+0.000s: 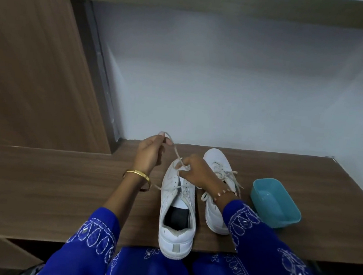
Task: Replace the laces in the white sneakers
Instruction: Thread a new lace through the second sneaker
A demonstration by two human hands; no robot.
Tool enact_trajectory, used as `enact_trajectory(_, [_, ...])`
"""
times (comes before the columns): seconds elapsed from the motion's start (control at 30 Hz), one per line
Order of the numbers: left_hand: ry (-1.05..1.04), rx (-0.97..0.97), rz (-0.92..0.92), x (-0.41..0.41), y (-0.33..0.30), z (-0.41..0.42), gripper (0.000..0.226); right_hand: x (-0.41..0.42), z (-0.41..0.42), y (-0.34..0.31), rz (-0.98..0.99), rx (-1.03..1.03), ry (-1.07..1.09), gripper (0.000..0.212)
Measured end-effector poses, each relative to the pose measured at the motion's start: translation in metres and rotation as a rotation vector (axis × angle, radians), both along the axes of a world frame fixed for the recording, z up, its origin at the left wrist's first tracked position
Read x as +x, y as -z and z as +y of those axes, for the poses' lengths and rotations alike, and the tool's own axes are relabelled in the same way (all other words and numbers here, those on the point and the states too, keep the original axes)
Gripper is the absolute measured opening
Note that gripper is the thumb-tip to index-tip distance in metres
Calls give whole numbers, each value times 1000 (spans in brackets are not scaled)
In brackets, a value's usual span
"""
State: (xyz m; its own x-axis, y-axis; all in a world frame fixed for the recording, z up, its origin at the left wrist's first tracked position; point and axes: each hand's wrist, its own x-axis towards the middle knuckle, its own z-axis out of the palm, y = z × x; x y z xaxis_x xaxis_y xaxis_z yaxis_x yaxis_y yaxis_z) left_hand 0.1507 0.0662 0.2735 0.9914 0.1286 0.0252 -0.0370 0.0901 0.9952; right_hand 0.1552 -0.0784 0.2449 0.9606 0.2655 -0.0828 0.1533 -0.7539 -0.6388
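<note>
A brown wood bench [62, 181] meets a white wall. Two white sneakers [177, 211] sit mid-frame (blue tub [275, 202] lower right). Left hand [150, 151] pinches the lace [176, 153]; right hand [199, 171] pinches it at the toe.

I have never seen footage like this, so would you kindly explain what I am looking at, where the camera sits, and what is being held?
There is no machine here. One camera worn on the person's head looks down at their two bare hands.

On the wooden table stand two white sneakers. The near sneaker is partly unlaced; the far sneaker has loose laces. A teal tub sits to the right.

The left hand pinches the lace and holds it up. The right hand rests on the near sneaker, its grip on the lace by the lowest eyelets.
</note>
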Motion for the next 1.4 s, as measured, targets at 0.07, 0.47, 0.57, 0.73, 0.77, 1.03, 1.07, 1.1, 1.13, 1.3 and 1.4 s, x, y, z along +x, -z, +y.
enact_trajectory(0.07, [-77,-16,-30,2,-9,6,39,-1,-3,-3,7,21,49,34])
enact_trajectory(0.47, [-138,395,28,5,-34,20,41,2,-22,-135,-196,237,42,25])
enact_trajectory(0.57, [-149,362,-67,-2,-63,8,71,-5,-14,-164,-220,188,-28,24])
enact_trajectory(0.73, [65,237,-204,-11,-100,0,43,-10,-10,-201,-285,208,-27,16])
enact_trajectory(0.77, [140,191,-203,-16,-108,-4,35,-10,-9,-209,-308,216,-21,14])
enact_trajectory(1.03, [204,117,-267,-23,-134,-23,23,-16,-9,-245,-243,392,-38,19])
enact_trajectory(1.07, [208,123,-273,-23,-137,-24,24,-16,-8,-248,-257,400,-32,21])
enact_trajectory(1.1, [220,128,-280,-23,-138,-26,22,-16,-8,-250,-281,382,-20,22])
enact_trajectory(1.13, [237,133,-289,-24,-138,-27,19,-16,-8,-252,-304,363,-8,22])
enact_trajectory(1.3, [269,86,-290,-28,-131,-34,25,-16,-13,-256,-253,576,58,18])
enact_trajectory(1.4, [297,118,-273,-31,-127,-39,22,-16,-16,-256,-258,624,63,18])
